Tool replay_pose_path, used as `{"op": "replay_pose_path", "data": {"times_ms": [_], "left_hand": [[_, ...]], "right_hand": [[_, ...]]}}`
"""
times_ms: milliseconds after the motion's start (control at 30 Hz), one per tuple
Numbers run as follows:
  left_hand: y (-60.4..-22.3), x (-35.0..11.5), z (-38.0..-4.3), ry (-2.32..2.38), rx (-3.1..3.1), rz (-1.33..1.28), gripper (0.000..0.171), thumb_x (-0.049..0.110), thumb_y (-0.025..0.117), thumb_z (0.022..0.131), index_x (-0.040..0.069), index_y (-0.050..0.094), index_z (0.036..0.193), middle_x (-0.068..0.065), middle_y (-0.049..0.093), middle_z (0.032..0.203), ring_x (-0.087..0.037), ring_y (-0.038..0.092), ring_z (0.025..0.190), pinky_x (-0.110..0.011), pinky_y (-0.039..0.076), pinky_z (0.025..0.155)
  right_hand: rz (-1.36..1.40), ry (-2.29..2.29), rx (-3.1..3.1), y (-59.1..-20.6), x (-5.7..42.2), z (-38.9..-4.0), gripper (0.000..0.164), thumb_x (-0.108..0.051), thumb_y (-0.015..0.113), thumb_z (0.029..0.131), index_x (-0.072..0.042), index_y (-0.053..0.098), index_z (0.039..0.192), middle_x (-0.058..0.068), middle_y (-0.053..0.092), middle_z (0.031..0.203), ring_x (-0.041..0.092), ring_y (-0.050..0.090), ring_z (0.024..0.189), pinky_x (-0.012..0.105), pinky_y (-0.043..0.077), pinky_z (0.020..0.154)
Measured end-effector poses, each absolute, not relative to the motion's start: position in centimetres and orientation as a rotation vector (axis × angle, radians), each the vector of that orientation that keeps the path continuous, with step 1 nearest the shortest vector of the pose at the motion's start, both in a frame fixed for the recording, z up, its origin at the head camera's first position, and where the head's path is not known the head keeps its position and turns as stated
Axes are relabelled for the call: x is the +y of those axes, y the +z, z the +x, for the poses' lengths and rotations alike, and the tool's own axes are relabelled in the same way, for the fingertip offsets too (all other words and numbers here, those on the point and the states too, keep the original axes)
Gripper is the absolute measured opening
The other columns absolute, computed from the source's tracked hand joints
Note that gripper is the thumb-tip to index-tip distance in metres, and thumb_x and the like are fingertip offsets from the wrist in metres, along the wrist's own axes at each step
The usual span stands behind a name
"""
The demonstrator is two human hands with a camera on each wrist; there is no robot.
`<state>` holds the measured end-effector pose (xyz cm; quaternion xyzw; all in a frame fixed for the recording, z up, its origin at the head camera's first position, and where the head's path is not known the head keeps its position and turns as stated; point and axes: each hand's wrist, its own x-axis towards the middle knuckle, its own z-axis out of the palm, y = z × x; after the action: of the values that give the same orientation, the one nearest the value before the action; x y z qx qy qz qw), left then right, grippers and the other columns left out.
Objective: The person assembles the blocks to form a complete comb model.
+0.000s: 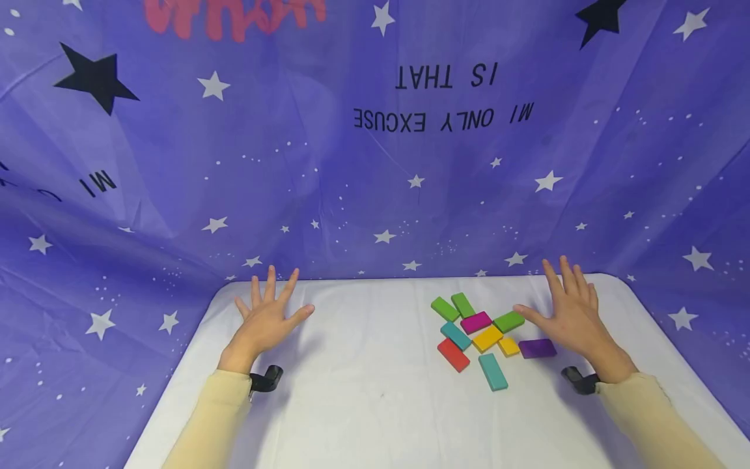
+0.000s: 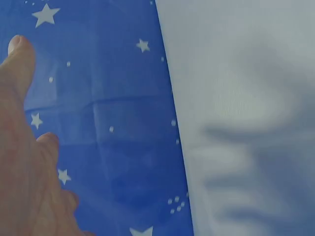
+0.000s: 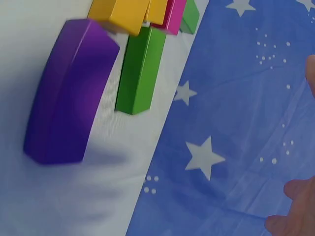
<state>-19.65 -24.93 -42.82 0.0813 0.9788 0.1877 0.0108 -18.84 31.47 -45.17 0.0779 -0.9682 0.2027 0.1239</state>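
In the head view my left hand [image 1: 266, 324] hovers over the left of the white table, fingers spread, holding nothing. My right hand [image 1: 574, 319] is likewise spread at the right, its thumb overlapping the area by a green block [image 1: 508, 321]. Below that thumb lies a purple block [image 1: 537, 348], seen large in the right wrist view. Left of it are a small yellow block [image 1: 508, 346], a longer yellow block [image 1: 487, 339], a magenta block [image 1: 476, 322], a teal block [image 1: 493, 372], a blue-teal block [image 1: 456, 335] and a red block [image 1: 454, 355]. Two more green blocks [image 1: 445, 309] lie behind.
The table [image 1: 351, 404] has a white cover and rounded far corners. A purple cloth [image 1: 328, 163] with stars and lettering hangs behind and around it. Black wrist mounts [image 1: 267, 378] sit under both wrists, by the cream sleeves [image 1: 213, 417].
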Motion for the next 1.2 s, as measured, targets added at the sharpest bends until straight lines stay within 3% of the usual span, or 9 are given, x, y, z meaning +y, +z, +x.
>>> {"op": "replay_pose_path", "data": {"times_ms": [733, 1200], "left_hand": [[-45.4, -17.5, -21.1, 0.754, 2.961, 0.367, 0.083, 0.071, 0.04, 0.097, 0.031, 0.01, 0.163, -0.017, -0.007, 0.167, -0.047, -0.018, 0.147, -0.078, -0.015, 0.104], [-47.1, -11.4, -21.6, 0.826, 2.896, 0.459, 0.08, 0.07, 0.037, 0.098, 0.033, 0.009, 0.163, -0.014, -0.001, 0.168, -0.047, -0.009, 0.15, -0.075, -0.008, 0.11]], "right_hand": [[0.42, 0.837, -2.873, -46.8, 26.7, -20.8, 0.099, -0.049, 0.069, 0.091, -0.004, 0.015, 0.161, 0.027, 0.009, 0.164, 0.053, 0.005, 0.148, 0.078, 0.006, 0.108], [0.498, 0.935, -2.894, -48.7, 24.3, -22.6, 0.084, -0.034, 0.069, 0.094, -0.002, 0.025, 0.158, 0.025, 0.02, 0.163, 0.05, 0.016, 0.146, 0.074, 0.012, 0.111]]}}
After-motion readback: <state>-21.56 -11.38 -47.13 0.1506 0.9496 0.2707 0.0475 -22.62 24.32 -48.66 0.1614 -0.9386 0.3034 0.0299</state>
